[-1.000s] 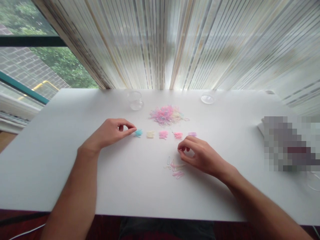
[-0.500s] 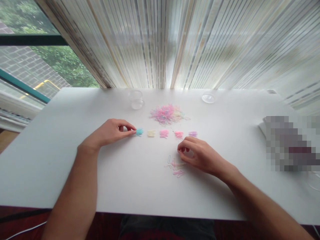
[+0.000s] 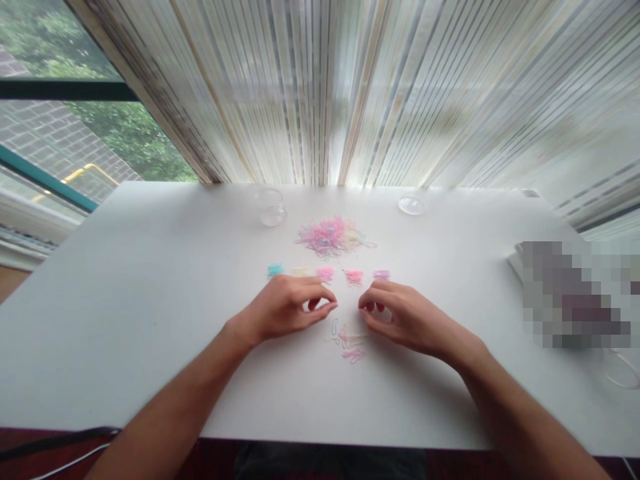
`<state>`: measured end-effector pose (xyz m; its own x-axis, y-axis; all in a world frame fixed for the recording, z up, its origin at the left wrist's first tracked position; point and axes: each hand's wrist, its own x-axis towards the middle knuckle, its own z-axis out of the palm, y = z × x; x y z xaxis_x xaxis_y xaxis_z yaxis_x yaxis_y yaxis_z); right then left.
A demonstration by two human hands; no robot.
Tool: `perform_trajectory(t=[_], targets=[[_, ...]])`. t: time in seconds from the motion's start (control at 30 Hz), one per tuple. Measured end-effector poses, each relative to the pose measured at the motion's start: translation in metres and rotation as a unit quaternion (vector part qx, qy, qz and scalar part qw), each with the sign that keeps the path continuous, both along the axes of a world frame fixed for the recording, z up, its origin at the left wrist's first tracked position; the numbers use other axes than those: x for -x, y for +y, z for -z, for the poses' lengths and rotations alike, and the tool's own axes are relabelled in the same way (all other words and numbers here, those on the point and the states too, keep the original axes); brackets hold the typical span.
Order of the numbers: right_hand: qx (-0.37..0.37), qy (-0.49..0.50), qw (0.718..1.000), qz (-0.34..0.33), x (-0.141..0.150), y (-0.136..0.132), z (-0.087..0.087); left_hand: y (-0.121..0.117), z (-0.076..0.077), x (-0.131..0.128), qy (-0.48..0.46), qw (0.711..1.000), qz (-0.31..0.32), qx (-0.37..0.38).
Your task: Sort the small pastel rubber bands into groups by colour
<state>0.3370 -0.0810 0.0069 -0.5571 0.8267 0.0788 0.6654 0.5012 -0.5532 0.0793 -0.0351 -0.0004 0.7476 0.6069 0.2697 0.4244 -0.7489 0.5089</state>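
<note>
My left hand (image 3: 295,303) hovers in front of the row of small bundles, thumb and fingertips pinched together; anything between them is too small to make out. Facing it, my right hand (image 3: 397,310) has its fingertips closed too, and their contents cannot be seen. Just below the fingertips lies a small scatter of loose pastel rubber bands (image 3: 354,355). Sorted bands form a row: a blue bundle (image 3: 275,269), a yellow bundle (image 3: 301,272) partly covered by my left hand, a pink bundle (image 3: 325,274), a coral-pink bundle (image 3: 354,276) and a purple bundle (image 3: 382,274).
Behind the row is a larger mixed pile of bands (image 3: 330,235). A clear round container (image 3: 271,208) stands at the back left, a clear lid (image 3: 411,205) at the back right. A blurred-out object (image 3: 565,293) sits on the white table's (image 3: 125,320) right side, near the striped curtain (image 3: 320,93).
My left hand has left the blue bundle and moved right and toward me, close to my right hand. My right hand has stayed almost in place. The view has tilted slightly.
</note>
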Motion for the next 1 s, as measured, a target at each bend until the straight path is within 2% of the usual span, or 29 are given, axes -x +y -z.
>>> perform_trajectory(t=[0.1, 0.3, 0.5, 0.77, 1.0], targets=[[0.046, -0.004, 0.999, -0.011, -0.002, -0.002, -0.003, -0.012, 0.001, -0.009, 0.041, 0.996, 0.059, 0.047], [0.092, -0.002, 0.995, -0.048, 0.005, -0.008, 0.001, -0.014, -0.001, -0.007, 0.068, 0.992, 0.064, 0.083], [0.09, -0.014, 0.994, -0.061, 0.012, -0.011, 0.005, -0.013, -0.002, -0.006, 0.076, 0.992, 0.058, 0.084], [0.088, -0.01, 0.995, -0.049, 0.012, -0.008, 0.002, -0.007, 0.004, -0.006, 0.022, 0.993, 0.061, 0.101], [0.076, -0.021, 0.996, -0.052, 0.016, -0.01, 0.006, -0.008, 0.004, -0.006, 0.051, 0.991, 0.061, 0.105]])
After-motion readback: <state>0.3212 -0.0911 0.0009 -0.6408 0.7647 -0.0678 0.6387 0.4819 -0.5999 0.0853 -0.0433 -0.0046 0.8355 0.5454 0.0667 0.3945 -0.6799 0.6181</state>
